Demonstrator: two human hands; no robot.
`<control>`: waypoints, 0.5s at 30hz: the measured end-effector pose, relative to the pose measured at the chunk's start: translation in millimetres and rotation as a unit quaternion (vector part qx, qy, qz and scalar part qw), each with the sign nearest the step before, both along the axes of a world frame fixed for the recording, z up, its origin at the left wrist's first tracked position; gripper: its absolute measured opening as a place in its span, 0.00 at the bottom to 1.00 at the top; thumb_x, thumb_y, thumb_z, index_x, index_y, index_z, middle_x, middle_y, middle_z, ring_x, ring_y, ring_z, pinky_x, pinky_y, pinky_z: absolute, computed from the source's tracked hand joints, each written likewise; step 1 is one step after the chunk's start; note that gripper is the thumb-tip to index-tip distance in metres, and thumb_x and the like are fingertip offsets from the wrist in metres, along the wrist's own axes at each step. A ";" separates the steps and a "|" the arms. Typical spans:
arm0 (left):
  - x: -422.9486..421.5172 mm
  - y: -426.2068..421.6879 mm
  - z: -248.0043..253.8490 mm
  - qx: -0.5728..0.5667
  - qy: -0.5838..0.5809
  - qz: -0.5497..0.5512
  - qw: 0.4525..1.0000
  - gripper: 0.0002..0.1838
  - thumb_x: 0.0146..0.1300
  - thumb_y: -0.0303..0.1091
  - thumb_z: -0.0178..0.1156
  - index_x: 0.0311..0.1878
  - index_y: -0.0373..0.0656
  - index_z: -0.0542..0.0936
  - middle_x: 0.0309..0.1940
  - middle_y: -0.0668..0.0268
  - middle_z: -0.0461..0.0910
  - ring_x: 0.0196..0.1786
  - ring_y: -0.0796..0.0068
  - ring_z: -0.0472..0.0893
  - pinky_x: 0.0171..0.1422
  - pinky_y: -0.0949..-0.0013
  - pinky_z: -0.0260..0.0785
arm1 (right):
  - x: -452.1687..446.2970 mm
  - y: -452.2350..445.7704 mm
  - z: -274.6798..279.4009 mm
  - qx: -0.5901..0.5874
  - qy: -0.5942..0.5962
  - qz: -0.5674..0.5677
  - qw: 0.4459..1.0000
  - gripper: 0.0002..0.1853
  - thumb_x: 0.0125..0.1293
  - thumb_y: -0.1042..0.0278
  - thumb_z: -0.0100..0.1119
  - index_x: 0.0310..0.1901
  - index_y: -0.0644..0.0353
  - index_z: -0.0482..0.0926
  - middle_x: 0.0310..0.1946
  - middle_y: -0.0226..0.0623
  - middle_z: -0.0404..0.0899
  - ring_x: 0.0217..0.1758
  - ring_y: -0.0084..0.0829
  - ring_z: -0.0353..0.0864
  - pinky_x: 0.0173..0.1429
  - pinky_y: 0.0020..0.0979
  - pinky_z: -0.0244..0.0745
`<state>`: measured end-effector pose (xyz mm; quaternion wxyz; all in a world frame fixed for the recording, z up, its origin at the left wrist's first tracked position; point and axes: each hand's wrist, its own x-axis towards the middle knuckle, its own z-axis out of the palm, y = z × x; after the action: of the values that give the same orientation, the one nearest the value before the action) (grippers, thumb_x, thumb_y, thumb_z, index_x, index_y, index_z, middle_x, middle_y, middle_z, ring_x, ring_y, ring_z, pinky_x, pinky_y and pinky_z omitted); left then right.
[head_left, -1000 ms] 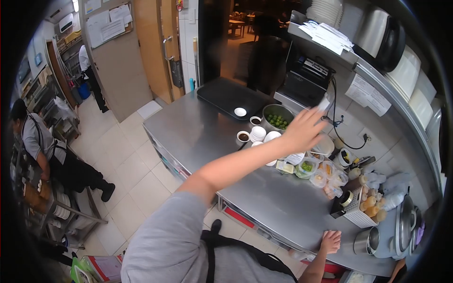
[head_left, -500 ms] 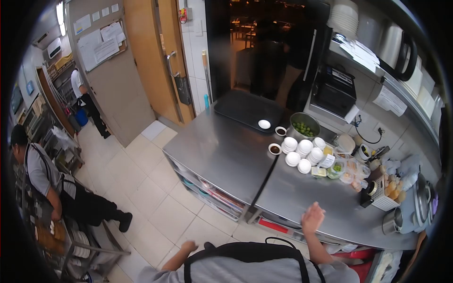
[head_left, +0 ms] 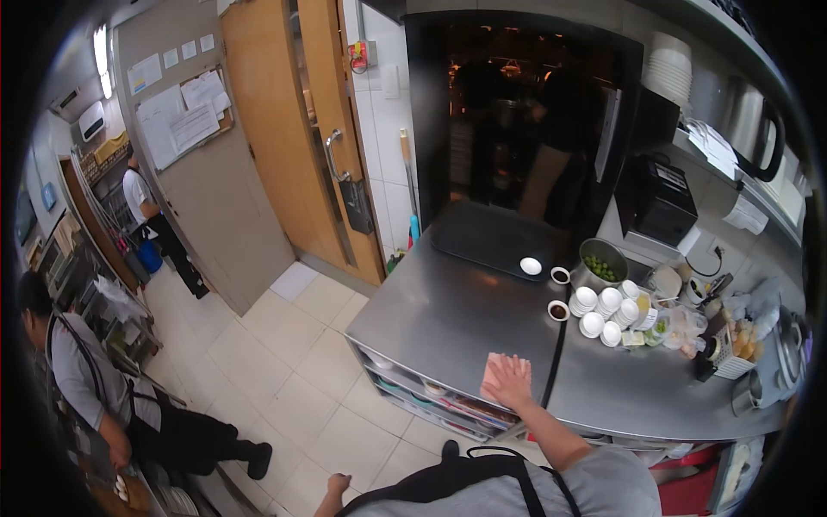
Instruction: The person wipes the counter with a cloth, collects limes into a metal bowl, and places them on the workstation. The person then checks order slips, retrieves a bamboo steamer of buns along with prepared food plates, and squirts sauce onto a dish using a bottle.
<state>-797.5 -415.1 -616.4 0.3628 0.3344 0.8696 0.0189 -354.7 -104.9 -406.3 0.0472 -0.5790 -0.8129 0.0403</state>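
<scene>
My right hand (head_left: 515,380) presses a pink cloth (head_left: 494,371) flat on the steel counter (head_left: 435,310), near its front edge, with the fingers laid over it. My left hand (head_left: 338,485) hangs low over the floor beside my body, its fingers curled; nothing shows in it. Beyond the right hand, two small cups of dark sauce (head_left: 558,310) and a white dish (head_left: 530,266) stand near a black tray (head_left: 482,237).
Stacked white cups (head_left: 609,300), a metal pot of green fruit (head_left: 601,261), bagged food (head_left: 685,327) and a white basket (head_left: 733,365) line the right-hand counter. A co-worker (head_left: 108,370) stands at far left, another person (head_left: 148,207) farther back. A wooden door (head_left: 293,129) is behind.
My right hand has moved left and forward from beside the right-hand counter's edge onto the left counter, now pressing the pink cloth down. My view has shifted, while my left hand stays low.
</scene>
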 end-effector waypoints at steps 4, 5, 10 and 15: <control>-2.9 64.1 -38.9 0.044 -0.006 -0.286 0.957 0.23 0.52 0.54 0.54 0.36 0.43 0.82 0.37 0.55 0.80 0.45 0.54 0.77 0.51 0.59 0.68 | -12.9 66.6 -9.3 0.029 0.017 -0.052 0.998 0.36 0.57 0.32 0.38 0.66 0.37 0.53 0.69 0.33 0.44 0.72 0.43 0.37 0.69 0.52 0.25; 1.7 76.3 -29.6 0.039 -0.032 -0.240 0.970 0.22 0.52 0.54 0.54 0.36 0.43 0.81 0.36 0.54 0.80 0.44 0.54 0.77 0.51 0.59 0.68 | -16.2 85.6 -10.1 0.030 0.022 -0.055 0.998 0.36 0.57 0.32 0.38 0.66 0.37 0.53 0.69 0.33 0.44 0.72 0.43 0.37 0.69 0.52 0.25; 6.3 145.7 37.7 0.006 -0.078 -0.158 0.984 0.22 0.53 0.53 0.54 0.36 0.42 0.81 0.35 0.53 0.79 0.43 0.53 0.77 0.49 0.58 0.68 | -47.1 184.2 -13.4 0.004 0.024 -0.156 0.987 0.35 0.58 0.34 0.38 0.66 0.38 0.51 0.69 0.32 0.42 0.72 0.44 0.35 0.69 0.53 0.25; -59.7 211.6 26.9 0.212 -0.018 -0.224 0.951 0.18 0.53 0.48 0.57 0.36 0.41 0.80 0.33 0.51 0.79 0.41 0.54 0.78 0.46 0.59 0.69 | -131.0 233.6 30.7 0.076 0.023 -0.146 0.986 0.32 0.52 0.39 0.49 0.57 0.47 0.64 0.57 0.37 0.63 0.62 0.41 0.57 0.60 0.50 0.49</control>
<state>-857.2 -203.5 -589.5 0.2943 0.5892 0.7416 0.1271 -485.7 128.7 -375.7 0.1153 -0.6850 -0.7192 -0.0157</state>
